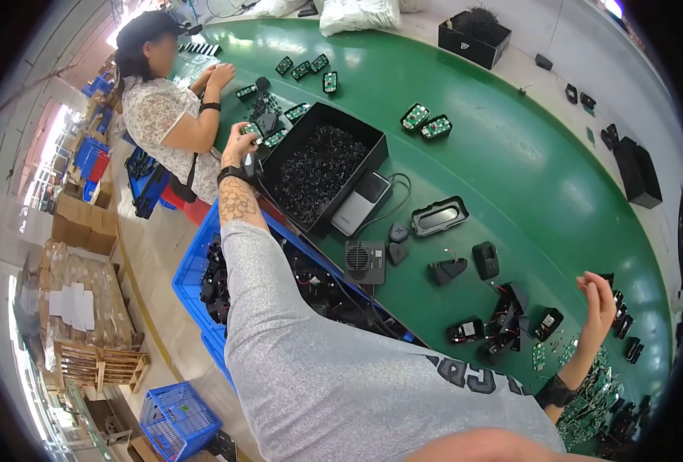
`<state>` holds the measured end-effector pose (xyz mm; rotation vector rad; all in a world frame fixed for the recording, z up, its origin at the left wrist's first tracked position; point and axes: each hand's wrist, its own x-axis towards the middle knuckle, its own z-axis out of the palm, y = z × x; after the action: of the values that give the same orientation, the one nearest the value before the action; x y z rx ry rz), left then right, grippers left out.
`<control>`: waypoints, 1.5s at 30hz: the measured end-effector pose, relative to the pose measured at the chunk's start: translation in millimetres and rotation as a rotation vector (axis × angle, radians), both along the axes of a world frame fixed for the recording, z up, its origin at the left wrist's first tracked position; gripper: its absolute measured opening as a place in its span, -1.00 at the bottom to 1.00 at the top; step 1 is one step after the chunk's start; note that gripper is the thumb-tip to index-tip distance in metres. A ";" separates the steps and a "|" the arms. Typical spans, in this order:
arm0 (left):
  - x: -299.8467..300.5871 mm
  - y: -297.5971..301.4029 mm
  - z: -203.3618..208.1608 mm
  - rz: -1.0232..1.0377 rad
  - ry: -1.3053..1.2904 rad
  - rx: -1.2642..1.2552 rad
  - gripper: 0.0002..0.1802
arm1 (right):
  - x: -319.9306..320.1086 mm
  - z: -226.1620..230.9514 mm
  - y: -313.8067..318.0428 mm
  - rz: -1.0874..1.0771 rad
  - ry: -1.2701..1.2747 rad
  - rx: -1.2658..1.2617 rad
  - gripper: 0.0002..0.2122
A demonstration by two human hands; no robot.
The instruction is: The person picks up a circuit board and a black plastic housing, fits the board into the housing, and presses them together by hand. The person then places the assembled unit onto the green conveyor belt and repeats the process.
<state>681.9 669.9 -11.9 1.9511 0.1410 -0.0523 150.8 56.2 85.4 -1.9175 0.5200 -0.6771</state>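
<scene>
My left hand [239,145] reaches out to the far left, fingers closed around the edge of a small black housing with a green circuit board [251,130]. More such housings [276,138] lie beside it on the green table. Just right of that hand stands a large black box [322,173] full of small black parts. Over at the right, my right hand [599,304] is raised above the table with nothing in it, its fingers extended and slightly bent. Under it are a black housing [548,323] and a heap of green circuit boards [592,393].
A co-worker [168,108] works at the far left of the table. A power bank [361,202] with a cable and a small fan-like device [364,262] sit mid-table near a black tray [439,216]. Blue crates [191,258] of black parts stand against the near edge.
</scene>
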 end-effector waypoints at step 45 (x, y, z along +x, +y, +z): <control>-369.9 -355.1 147.2 -0.861 0.383 -1.075 -0.30 | 45.3 39.2 70.1 0.249 -0.261 -0.067 -0.84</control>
<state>312.0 314.8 135.3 0.7892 -0.4146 -0.8803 196.0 126.2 124.6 -1.8795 0.0938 -0.7738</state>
